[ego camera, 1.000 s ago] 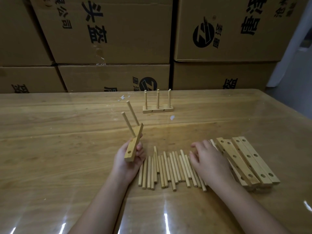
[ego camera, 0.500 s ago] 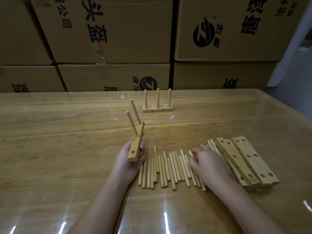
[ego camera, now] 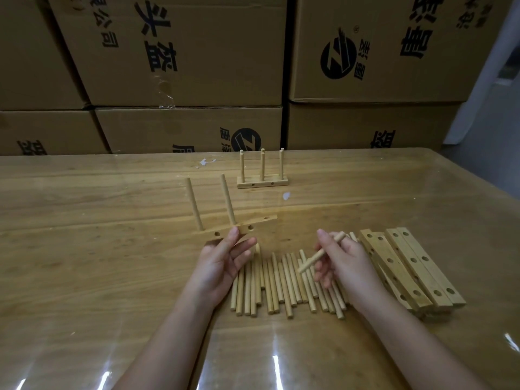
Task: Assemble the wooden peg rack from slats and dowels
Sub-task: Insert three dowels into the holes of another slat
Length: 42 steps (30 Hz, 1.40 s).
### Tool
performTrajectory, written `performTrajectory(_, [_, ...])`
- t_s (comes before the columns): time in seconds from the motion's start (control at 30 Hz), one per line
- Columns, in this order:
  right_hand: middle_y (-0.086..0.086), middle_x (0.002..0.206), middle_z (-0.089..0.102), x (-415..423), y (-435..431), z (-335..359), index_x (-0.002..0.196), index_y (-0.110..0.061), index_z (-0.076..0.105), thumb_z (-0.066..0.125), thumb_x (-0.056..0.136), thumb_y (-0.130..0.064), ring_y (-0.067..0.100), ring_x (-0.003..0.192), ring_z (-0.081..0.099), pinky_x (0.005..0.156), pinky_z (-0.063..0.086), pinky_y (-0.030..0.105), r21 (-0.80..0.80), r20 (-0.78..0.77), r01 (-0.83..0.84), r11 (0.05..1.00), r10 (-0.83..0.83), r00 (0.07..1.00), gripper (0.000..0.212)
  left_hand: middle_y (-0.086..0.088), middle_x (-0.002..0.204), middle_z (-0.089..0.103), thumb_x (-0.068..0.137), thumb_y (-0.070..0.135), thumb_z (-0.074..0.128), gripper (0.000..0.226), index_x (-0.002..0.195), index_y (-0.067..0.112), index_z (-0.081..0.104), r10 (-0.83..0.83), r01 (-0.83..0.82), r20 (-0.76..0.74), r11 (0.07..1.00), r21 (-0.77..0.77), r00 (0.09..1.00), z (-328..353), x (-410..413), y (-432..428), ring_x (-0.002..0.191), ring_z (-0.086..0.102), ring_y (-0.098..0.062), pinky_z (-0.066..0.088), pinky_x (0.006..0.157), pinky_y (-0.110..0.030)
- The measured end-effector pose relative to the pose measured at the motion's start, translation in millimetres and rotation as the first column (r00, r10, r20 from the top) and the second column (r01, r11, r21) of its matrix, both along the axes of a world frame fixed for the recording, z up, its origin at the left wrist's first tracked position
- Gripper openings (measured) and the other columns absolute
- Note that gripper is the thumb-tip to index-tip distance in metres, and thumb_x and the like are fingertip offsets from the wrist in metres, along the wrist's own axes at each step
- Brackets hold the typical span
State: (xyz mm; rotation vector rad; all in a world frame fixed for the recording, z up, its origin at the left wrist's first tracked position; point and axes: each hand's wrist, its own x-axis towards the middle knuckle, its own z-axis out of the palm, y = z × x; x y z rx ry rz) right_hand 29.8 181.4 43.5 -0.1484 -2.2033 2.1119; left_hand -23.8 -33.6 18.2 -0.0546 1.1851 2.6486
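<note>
Your left hand (ego camera: 222, 263) pinched pale wooden slat (ego camera: 247, 228), two pegs (ego camera: 228, 202) standing, long axis left-right. Your right hand (ego camera: 346, 263) pinched slim round wooden dowel (ego camera: 320, 253), slanted; empty end hole (ego camera: 265, 219) lay up-left, nearer right hand.

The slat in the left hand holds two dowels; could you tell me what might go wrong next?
The left hand only pinches the slat by fingertips, so pressing in the dowel from the right hand may twist it. That wrist hangs over the loose dowels and may scatter them.
</note>
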Motion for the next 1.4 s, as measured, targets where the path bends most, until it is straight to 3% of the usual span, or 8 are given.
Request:
performTrajectory(0.07, [0.010, 0.068, 0.069, -1, 1, 1, 0.089, -0.002, 0.061, 0.052, 0.082, -0.042, 0.020, 0.055, 0.064, 0.044, 0.049, 0.021, -0.128, 0.001, -0.018, 0.992, 0.019, 1.000, 0.041, -0.016, 0.094, 0.073, 0.075, 0.014, 0.066, 0.018, 0.087, 0.005, 0.074, -0.042, 0.041, -0.026, 0.998, -0.048, 0.999, 0, 2, 0, 0.088, 0.072, -0.023, 0.058, 0.060, -0.022])
performTrajectory(0.17, [0.016, 0.085, 0.071, -2, 0, 1, 0.096, -0.002, 0.063, 0.052, 0.083, -0.039, 0.024, 0.073, 0.069, 0.055, 0.055, 0.023, -0.263, -0.025, -0.045, 0.964, 0.040, 0.999, 0.040, -0.016, 0.111, 0.070, 0.076, 0.009, 0.067, 0.036, 0.111, 0.016, 0.067, -0.093, 0.078, -0.132, 0.991, -0.111, 0.987, 1, 3, 2, 0.097, 0.070, -0.025, 0.057, 0.069, -0.024])
performTrajectory(0.33, [0.010, 0.103, 0.070, -2, -2, 1, 0.106, -0.005, 0.063, 0.058, 0.081, -0.031, 0.022, 0.099, 0.066, 0.079, 0.056, 0.028, -0.343, -0.104, -0.099, 0.934, 0.067, 0.992, 0.036, -0.012, 0.116, 0.069, 0.067, 0.016, 0.078, 0.038, 0.103, 0.024, 0.074, -0.184, 0.143, -0.218, 0.971, -0.191, 0.959, 4, 6, 1, 0.106, 0.067, -0.026, 0.056, 0.077, -0.023])
performTrajectory(0.5, [0.006, 0.100, 0.071, -3, -5, -3, 0.103, -0.009, 0.065, 0.064, 0.074, -0.032, 0.019, 0.096, 0.067, 0.073, 0.055, 0.025, -0.271, -0.067, -0.019, 0.962, 0.001, 0.998, 0.036, -0.009, 0.125, 0.064, 0.069, 0.016, 0.077, 0.043, 0.111, 0.021, 0.071, -0.276, 0.208, -0.259, 0.943, -0.260, 0.926, 4, 8, 2, 0.115, 0.061, -0.026, 0.053, 0.084, -0.025])
performTrajectory(0.63, [0.009, 0.096, 0.071, -6, -4, -5, 0.102, -0.007, 0.062, 0.064, 0.073, -0.029, 0.023, 0.092, 0.068, 0.070, 0.056, 0.026, -0.312, -0.045, 0.013, 0.950, -0.029, 0.999, 0.036, -0.008, 0.125, 0.065, 0.069, 0.018, 0.076, 0.041, 0.109, 0.025, 0.072, -0.276, 0.204, -0.267, 0.941, -0.268, 0.923, 6, 9, 2, 0.116, 0.061, -0.025, 0.053, 0.084, -0.026])
performTrajectory(1.03, [0.013, 0.106, 0.069, -10, -1, -4, 0.105, -0.004, 0.050, 0.052, 0.091, -0.017, 0.031, 0.094, 0.067, 0.072, 0.058, 0.035, -0.373, 0.003, -0.059, 0.926, 0.065, 0.998, 0.019, -0.015, 0.121, 0.066, 0.069, 0.005, 0.072, 0.038, 0.106, 0.016, 0.072, -0.230, 0.177, -0.216, 0.955, -0.240, 0.949, 5, 11, 4, 0.111, 0.064, -0.030, 0.055, 0.080, -0.027])
performTrajectory(1.17, [0.023, 0.102, 0.066, -10, -1, -3, 0.104, -0.005, 0.050, 0.053, 0.091, -0.015, 0.036, 0.091, 0.067, 0.070, 0.057, 0.035, -0.422, 0.027, -0.048, 0.905, 0.065, 0.998, 0.017, -0.013, 0.120, 0.067, 0.066, 0.012, 0.075, 0.042, 0.107, 0.017, 0.070, -0.239, 0.177, -0.235, 0.951, -0.255, 0.942, 8, 13, 4, 0.111, 0.064, -0.028, 0.055, 0.080, -0.027])
performTrajectory(1.4, [0.013, 0.100, 0.070, -9, -2, -1, 0.097, -0.005, 0.050, 0.050, 0.093, -0.015, 0.030, 0.086, 0.069, 0.067, 0.059, 0.036, -0.229, -0.019, -0.063, 0.972, 0.060, 0.998, 0.011, -0.016, 0.115, 0.068, 0.069, 0.010, 0.075, 0.032, 0.101, 0.018, 0.074, -0.232, 0.168, -0.236, 0.951, -0.261, 0.944, 6, 13, 5, 0.107, 0.066, -0.029, 0.056, 0.078, -0.027])
